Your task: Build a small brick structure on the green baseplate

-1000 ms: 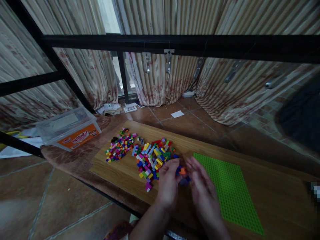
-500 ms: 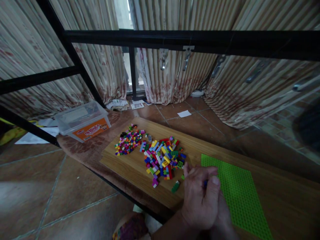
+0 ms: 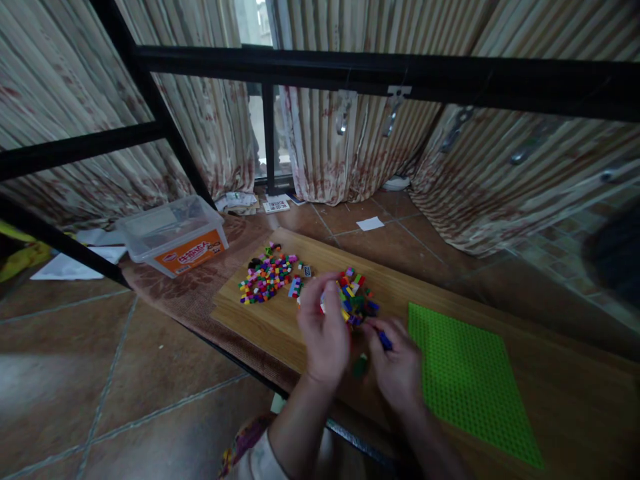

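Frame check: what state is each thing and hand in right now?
Left hand, curled over the brick pile, grip unclear.
Right hand, pinching a blue brick.
Brick pile, loose, unsorted.
Green baseplate, flat, no bricks on it.
Plastic box, lid apparently on.

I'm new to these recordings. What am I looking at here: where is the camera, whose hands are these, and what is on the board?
There is no machine here: a person works with two bare hands. The picture comes from a camera worn on the head, looking forward and down, so the arms enter from the bottom. The left hand is over a pile of bricks on a wooden board; whether it grips one cannot be told. The right hand pinches a blue brick. A second heap of smaller bricks lies further left, a green baseplate lies to the right, and a clear box stands off the board at far left.
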{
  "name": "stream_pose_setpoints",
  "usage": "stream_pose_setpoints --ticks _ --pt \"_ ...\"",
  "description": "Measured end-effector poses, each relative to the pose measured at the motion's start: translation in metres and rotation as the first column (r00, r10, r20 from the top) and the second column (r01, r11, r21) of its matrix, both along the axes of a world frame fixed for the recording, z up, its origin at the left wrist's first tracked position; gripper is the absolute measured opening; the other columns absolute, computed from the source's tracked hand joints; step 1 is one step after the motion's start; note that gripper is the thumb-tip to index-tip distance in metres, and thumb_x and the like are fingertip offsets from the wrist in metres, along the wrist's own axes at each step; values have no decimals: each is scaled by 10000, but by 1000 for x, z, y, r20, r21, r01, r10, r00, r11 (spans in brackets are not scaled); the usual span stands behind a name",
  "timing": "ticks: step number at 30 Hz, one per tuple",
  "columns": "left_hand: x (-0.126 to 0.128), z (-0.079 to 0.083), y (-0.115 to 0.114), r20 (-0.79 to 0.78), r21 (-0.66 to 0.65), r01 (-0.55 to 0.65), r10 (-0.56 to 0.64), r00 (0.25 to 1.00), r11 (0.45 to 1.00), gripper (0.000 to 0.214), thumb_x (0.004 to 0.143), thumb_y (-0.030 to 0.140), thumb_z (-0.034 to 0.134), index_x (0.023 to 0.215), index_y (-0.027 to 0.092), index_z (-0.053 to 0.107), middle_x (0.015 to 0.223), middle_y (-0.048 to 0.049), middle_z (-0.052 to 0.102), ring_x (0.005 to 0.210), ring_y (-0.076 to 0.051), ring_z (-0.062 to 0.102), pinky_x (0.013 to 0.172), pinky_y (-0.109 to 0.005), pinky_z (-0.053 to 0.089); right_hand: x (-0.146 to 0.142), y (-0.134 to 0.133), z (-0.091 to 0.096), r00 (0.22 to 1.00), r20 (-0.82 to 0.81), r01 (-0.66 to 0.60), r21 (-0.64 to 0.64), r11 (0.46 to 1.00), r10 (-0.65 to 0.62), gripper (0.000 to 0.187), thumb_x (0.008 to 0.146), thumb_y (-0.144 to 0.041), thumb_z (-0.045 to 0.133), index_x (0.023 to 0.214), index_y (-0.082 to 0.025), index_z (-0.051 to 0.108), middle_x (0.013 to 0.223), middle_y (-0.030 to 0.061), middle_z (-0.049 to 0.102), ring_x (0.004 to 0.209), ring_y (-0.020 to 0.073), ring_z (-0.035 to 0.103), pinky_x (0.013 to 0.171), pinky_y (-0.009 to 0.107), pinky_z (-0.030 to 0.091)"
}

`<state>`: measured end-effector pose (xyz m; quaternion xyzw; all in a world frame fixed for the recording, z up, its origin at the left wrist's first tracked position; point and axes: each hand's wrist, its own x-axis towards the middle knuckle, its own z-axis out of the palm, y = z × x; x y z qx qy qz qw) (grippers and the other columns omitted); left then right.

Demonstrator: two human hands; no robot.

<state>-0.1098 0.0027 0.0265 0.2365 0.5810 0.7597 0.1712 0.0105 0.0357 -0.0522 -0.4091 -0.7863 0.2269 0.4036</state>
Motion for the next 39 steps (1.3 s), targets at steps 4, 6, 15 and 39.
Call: stream_pose_setpoints --ticks 4,6,15,39 --pt "-57 -3 1 -12 54 -311 312 950 949 207 848 310 555 831 169 706 858 -32 707 873 -163 627 835 -279 460 -10 1 -11 975 220 -43 133 990 13 235 935 -349 495 1006 -235 688 986 59 666 920 184 626 842 330 481" --pt "-70 -4 -2 -22 43 -348 349 937 936 208 838 307 559 809 166 709 826 -24 709 852 -159 629 821 -274 463 -14 1 -17 961 276 -47 172 984 -3 244 940 -342 484 1024 -233 685 1012 63 663 932 182 623 844 328 478" --pt "-68 -5 -1 2 68 -303 304 953 951 199 848 284 551 800 162 701 832 -29 715 857 -152 650 843 -281 475 -11 2 -23 938 341 -18 227 974 -62 244 925 -337 502 1046 -217 678 1053 81 649 975 217 576 849 362 455" --pt "-67 -5 -1 63 135 -224 217 974 965 151 828 254 588 808 175 715 830 -15 717 842 -146 651 823 -267 491 41 -69 -13 967 253 -11 60 998 -4 116 920 -242 521 917 -234 637 852 16 665 784 159 611 724 284 476"
